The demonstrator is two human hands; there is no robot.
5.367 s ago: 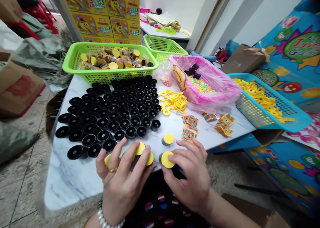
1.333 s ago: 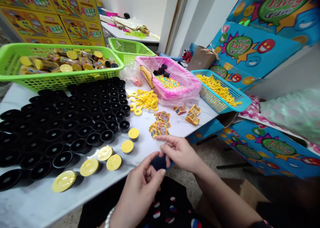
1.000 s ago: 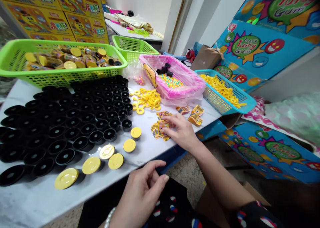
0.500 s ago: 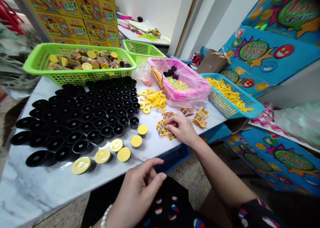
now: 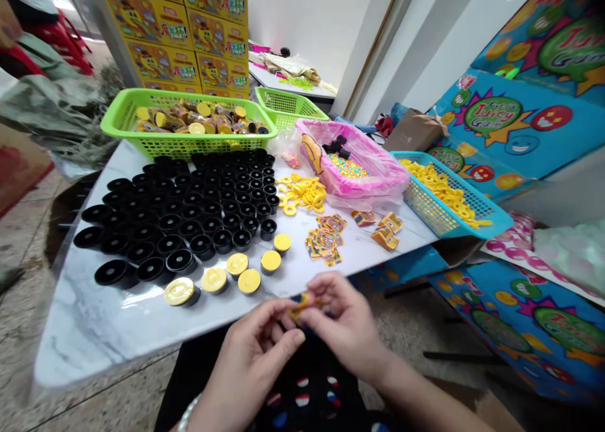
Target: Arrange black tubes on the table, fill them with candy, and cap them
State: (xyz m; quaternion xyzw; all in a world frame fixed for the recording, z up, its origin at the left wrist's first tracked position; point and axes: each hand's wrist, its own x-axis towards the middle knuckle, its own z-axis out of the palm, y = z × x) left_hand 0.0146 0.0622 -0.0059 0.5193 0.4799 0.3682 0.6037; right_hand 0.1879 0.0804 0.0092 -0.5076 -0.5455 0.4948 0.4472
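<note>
Over my lap, near the table's front edge, my two hands meet around a small yellow-orange printed label (image 5: pixel 299 304), blurred by motion. My right hand (image 5: pixel 347 328) pinches it between thumb and fingers. The curled fingertips of my left hand (image 5: pixel 258 356) are on its left side, the thumb lying lower. Just beyond lies a loose pile of similar flat printed labels (image 5: pixel 326 238). A few folded ones (image 5: pixel 385 238) sit to its right. Left of the pile stand several black cups with yellow lids (image 5: pixel 249 281) and rows of upright open black cups (image 5: pixel 182 260).
A green basket (image 5: pixel 189 148) of wrapped cups stands at the back left. Yellow ring-ended pieces (image 5: pixel 302 192) lie mid-table. Behind them is a pink plastic-lined basket (image 5: pixel 373 189) with coloured candies. A blue basket (image 5: pixel 425 211) of yellow pieces stands at the right, beside blue cartons (image 5: pixel 515 120).
My right hand has left the label pile and come back toward me with one label, meeting my left hand. The view has shifted slightly left.
</note>
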